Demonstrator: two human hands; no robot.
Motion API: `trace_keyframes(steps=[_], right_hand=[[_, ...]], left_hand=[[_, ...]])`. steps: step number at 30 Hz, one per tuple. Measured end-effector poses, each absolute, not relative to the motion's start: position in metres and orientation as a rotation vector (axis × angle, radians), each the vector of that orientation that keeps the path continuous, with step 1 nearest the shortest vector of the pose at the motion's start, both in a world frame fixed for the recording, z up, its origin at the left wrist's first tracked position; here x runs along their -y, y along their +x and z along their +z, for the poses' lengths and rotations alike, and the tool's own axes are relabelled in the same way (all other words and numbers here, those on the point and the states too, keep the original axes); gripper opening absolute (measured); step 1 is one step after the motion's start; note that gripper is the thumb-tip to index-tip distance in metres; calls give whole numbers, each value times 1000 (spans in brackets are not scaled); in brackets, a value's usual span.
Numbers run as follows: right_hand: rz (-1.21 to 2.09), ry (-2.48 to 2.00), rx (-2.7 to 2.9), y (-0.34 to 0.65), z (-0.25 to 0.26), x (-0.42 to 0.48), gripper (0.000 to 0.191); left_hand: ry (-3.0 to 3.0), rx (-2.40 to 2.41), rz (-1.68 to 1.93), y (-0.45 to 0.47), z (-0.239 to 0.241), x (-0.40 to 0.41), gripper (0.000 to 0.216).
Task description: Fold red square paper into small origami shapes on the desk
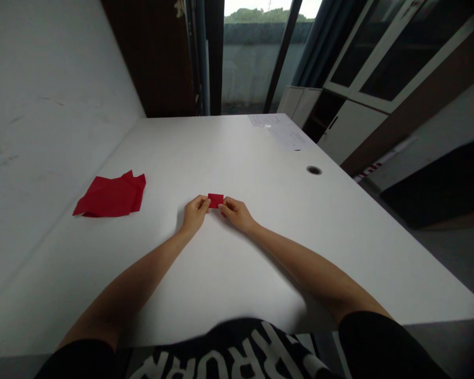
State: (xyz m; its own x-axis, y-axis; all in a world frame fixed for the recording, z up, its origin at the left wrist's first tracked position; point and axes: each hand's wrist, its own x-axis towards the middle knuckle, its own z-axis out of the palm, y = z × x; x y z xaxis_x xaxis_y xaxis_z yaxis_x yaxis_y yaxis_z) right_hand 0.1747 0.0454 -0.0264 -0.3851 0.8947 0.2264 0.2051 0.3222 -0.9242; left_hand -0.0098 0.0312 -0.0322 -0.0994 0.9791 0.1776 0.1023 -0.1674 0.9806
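Observation:
A small folded red paper piece (215, 200) sits low over the white table (260, 252), near its middle. My left hand (194, 213) pinches its left edge with thumb and fingers. My right hand (236, 212) pinches its right edge the same way. Both forearms reach out from the near edge of the table. To the left, apart from my hands, lies a loose pile of red paper sheets (111, 196), slightly crumpled and overlapping.
A white wall (43, 121) runs along the table's left side. White paper sheets (284, 134) lie at the far right corner, and a round cable hole (313, 170) is nearby. Cabinets (351, 126) stand beyond the right edge.

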Motion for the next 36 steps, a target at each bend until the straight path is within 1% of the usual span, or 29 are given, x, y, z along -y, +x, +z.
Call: trace_keyframes(steps=[2,5,8,13,17,21,26,33,36], right_hand=[[994,-1006,1802,175,-26,-46,23],[850,-1015,1813,176,-24,-46,24],[783,-981,1843,177,-23,-46,20],[745,-937,1885,176,-21,-45,15],[779,-946,1882,176,-21,-44,16],[822,-927,1884,176,-19,-43,17],[754,-922,1934,178,-18,-44,16],[720,-917,1950,178,-19,-43,13],[646,-915,2002,179,-16,-43,13]], left_hand=[[1436,-1313,1362,-11,-27,-28,19],[1577,-1336,1364,-12,-16,-23,14],[1691,-1327,1351,-10,-8,-18,10],[1756,-1308,1338,-7,-6,-14,11],[1763,-1314,1327,-6,-5,-13,13],[1724,-1309,1348,-6,-3,-13,9],[1779,-1321,1350,-6,-4,-13,8],[2008,-1375,1281,-8,-9,-17,9],[2043,-1378,1268,-9,-8,-18,9]])
